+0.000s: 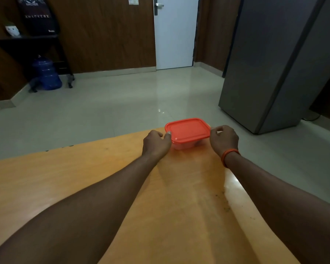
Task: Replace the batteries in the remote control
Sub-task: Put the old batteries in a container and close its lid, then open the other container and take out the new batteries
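A clear plastic box with an orange-red lid (187, 129) stands at the far edge of the orange wooden table (84, 178). My left hand (156, 143) grips the box's left side, thumb on the lid's rim. On the box's right side my right hand (224, 139), with an orange band at the wrist, pinches the lid's edge. The lid sits flat on the box. What lies inside is too blurred to tell. No remote control or batteries show.
Beyond the table lies a pale tiled floor (122, 103). A grey refrigerator (271, 63) stands at the right, a white door (174, 33) at the back, and a dark shelf with a blue water jug (46, 75) at the left.
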